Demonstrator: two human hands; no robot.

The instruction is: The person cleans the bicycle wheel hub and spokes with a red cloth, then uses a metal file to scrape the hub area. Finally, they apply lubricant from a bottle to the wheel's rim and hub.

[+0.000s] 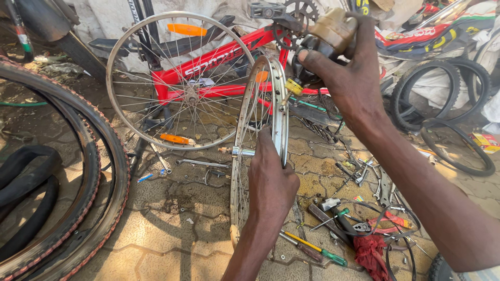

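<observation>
Upturned red bicycle (219, 67), loose tyres (62, 208), scattered screwdrivers (315, 250), red rag (371, 255)

Both arms are coming in from the bottom right. The left hand (271, 179) is sitting lower and closer in, back of the hand facing up, fingers curling forward and gripping tight. The right hand (341, 67) is reaching up higher with the forearm stretching out long, wrist bending, thumb pointing left and fingers wrapping around something.

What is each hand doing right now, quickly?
Left hand: closed on the rim of the bare wheel.
Right hand: closed around a grimy oil can, its yellow tip at the rim.
</observation>
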